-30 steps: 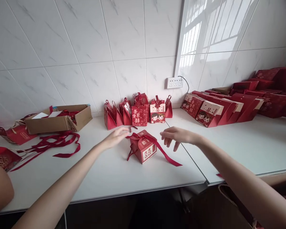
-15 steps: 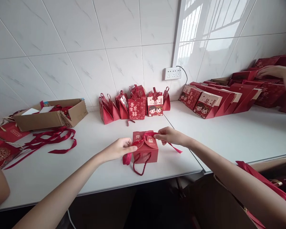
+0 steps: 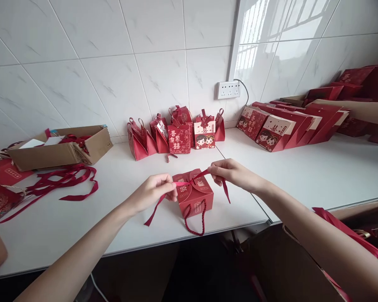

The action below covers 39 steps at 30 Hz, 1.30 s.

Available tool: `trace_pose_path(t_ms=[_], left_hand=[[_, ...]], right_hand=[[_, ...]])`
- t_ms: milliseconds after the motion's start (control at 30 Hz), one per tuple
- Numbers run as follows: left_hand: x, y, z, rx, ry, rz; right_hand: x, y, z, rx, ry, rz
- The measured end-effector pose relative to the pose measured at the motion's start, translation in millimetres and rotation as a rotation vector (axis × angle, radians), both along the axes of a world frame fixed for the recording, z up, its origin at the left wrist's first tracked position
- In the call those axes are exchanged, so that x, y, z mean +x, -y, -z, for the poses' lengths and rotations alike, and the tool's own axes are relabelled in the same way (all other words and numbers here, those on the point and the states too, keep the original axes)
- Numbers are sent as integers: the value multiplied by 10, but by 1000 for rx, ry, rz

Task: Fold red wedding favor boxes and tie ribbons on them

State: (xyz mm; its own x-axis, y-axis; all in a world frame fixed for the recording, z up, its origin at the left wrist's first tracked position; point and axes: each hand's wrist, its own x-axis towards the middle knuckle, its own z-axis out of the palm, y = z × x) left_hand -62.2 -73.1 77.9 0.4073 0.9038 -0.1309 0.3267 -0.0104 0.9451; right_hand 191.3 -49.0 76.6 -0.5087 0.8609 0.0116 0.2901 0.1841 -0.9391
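Note:
A red gift box with gold print stands on the white table, its rope handle hanging over the front side. A dark red ribbon crosses its top and meets in a knot at the middle. On the left, my left hand pinches one end, whose tail droops beside the box. My right hand grips the other end at the upper right, with a short tail dangling below the fingers. Between both hands the ribbon looks taut.
Several finished red boxes line the tiled wall. A cardboard box and loose ribbons lie left. More red boxes are stacked right, where another person's arm reaches. A power strip is on the wall.
My hands have drawn apart, pulling the ribbon straight across the box top. The box has turned slightly, and the left ribbon tail now hangs free. The other person's arm at right has come nearer.

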Motion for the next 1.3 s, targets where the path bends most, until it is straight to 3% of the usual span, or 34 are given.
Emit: trace_pose_path(t_ms=[167,333,567,767,900,1167,1300], left_hand=[[11,-131,-154,54,119,-204],[60,-119,-203,374,-186,-199],[0,119,-87,149,-312,-76],[2,243,-20,44,-435,18],[19,275,58,-35,-341,46],[40,276,124,-237,-43,-34],[48,235,163,-289,0,-19]], right_hand=[[-8,111,-162,-10,12,-118],[20,198,-130,-54,41,-122],[174,306,45,-174,8,-48],[207,425,58,-251,-28,-92],[251,401,101,-247,28,-110],[269,351,207,-232,73,-158],[211,341,266,-192,35,-146]])
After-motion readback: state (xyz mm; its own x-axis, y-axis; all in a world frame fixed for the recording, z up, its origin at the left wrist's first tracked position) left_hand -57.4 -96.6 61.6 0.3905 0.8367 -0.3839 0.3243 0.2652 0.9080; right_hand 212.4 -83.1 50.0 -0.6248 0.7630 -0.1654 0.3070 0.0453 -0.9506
